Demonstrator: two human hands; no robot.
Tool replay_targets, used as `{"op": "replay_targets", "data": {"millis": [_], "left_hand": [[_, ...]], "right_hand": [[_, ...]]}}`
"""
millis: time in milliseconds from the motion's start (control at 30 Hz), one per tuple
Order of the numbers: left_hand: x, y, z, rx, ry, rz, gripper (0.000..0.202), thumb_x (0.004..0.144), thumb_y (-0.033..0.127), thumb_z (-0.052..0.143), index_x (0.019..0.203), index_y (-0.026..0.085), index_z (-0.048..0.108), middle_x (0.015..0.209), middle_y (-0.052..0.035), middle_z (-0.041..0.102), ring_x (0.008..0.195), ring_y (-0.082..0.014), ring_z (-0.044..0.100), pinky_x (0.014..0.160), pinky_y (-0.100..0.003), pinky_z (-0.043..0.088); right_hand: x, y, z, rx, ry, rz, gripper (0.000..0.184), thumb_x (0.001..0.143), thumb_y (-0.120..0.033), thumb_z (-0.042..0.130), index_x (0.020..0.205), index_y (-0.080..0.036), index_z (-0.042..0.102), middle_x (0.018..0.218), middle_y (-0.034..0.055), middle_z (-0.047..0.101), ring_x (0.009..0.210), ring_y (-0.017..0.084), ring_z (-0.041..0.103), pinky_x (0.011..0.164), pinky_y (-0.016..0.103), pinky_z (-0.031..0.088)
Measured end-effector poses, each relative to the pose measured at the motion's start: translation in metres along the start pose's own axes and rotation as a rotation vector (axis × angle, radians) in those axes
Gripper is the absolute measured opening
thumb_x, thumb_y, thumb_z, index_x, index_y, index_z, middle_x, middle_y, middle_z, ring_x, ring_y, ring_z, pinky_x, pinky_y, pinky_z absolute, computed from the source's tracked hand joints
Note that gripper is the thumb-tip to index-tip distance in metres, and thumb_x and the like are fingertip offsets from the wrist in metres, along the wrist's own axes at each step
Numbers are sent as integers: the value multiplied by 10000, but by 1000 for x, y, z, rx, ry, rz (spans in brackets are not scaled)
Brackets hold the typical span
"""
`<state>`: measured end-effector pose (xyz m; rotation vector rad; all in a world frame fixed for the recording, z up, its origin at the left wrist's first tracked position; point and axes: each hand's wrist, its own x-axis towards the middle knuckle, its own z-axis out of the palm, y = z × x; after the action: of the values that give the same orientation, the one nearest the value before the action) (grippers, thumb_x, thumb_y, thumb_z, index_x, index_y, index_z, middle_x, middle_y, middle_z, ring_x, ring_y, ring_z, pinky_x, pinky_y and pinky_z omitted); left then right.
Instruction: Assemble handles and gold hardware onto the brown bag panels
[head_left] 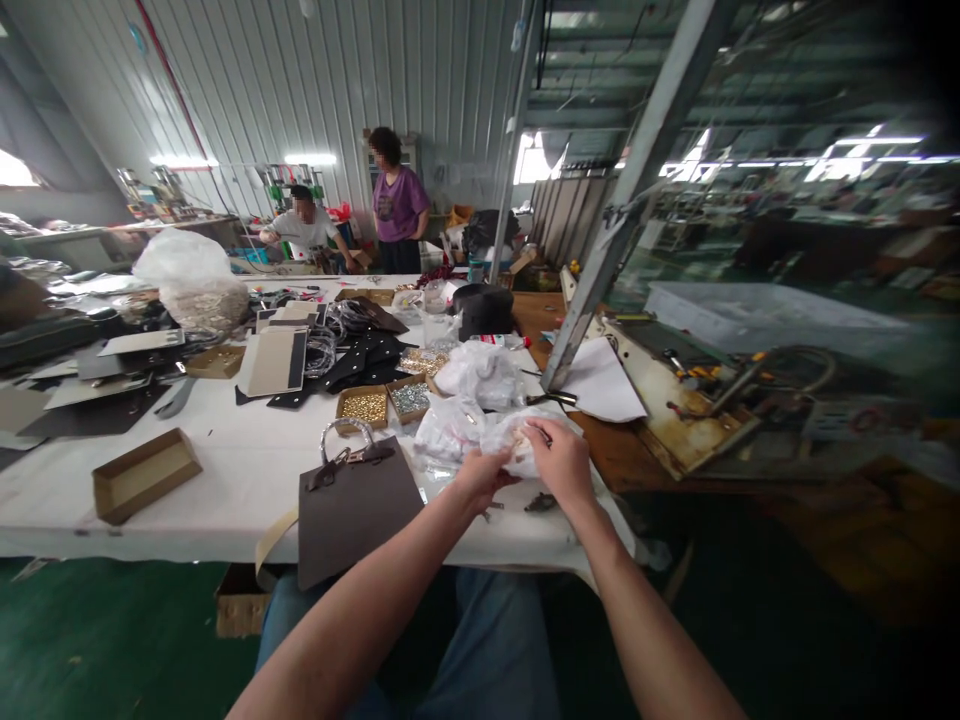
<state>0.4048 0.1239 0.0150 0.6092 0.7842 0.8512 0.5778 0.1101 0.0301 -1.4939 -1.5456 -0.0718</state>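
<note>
Both of my hands are at a white plastic bag [499, 432] near the table's right end. My left hand [482, 478] grips its near side with curled fingers. On the right, my right hand [561, 455] pinches the bag's edge between thumb and fingers. What lies inside the bag is hard to make out. More white plastic bags [480, 375] are heaped just behind. To the left lies a dark brown bag panel [360, 510] with a rope-like handle [346, 428] attached. A small dark piece [540, 502] rests below my right hand.
Small boxes of gold-coloured [363, 407] and silver-coloured metal bits [410, 398] stand behind the panel. A shallow cardboard box [146, 475] sits left. A metal post [600, 270] rises at the right, beside a machine [675, 400]. Two people are across the table.
</note>
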Motion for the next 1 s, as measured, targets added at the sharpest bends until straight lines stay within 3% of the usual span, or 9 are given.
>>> {"op": "replay_targets", "data": {"millis": [100,200,433,600,733,900,1000], "left_hand": [[4,-7,-16,-18,48,-44,328,901,149,821,1203,138,695,1153,-159,824,876,-229,825,817,-361,714],[-1,-10,-29,-14,78,-82,299,898,123,780,1176,114,670,1070,-171,830,867,-255,856,781,-336,715],[-24,-16,-58,1,101,-96,349,875,172,783,1169,92,612,968,-227,824,893,-338,890,771,-381,732],[-39,-24,-77,119,137,-51,295,895,166,720,1164,117,607,778,-146,802,678,-274,845,645,-338,707],[-40,-25,-84,230,134,-10,247,888,163,711,1113,141,613,674,-103,782,472,-228,734,472,-285,614],[-41,-26,-84,308,113,26,171,875,156,694,1030,163,623,660,-90,780,487,-228,742,473,-280,608],[-44,-29,-84,335,57,30,186,847,139,705,1021,160,645,692,-101,801,502,-221,748,487,-275,610]], "right_hand": [[0,14,2,-91,-35,-17,315,1099,-357,587,1149,-183,845,1159,164,831,1097,324,760,1015,465,586],[-1,19,2,-152,-87,-9,333,1110,-360,568,1168,-179,842,1171,165,825,1089,307,748,1004,448,583],[-18,-3,-9,-69,-90,-70,358,1145,-456,587,1213,-203,831,1174,161,829,1100,322,765,1023,469,591],[-41,-8,-3,-222,-221,-108,367,1164,-452,556,1264,-221,823,1205,134,839,1073,302,776,930,411,574],[-39,-3,-6,-301,-176,-182,418,1179,-538,568,1154,-210,826,1124,114,851,978,269,777,811,354,506],[-19,-8,-29,-519,-228,-274,473,1182,-592,561,1022,-213,795,938,85,832,785,224,714,671,352,352],[-16,-20,-38,-519,-204,-280,479,1180,-607,552,1023,-213,775,965,103,831,861,240,732,700,345,377]]}}
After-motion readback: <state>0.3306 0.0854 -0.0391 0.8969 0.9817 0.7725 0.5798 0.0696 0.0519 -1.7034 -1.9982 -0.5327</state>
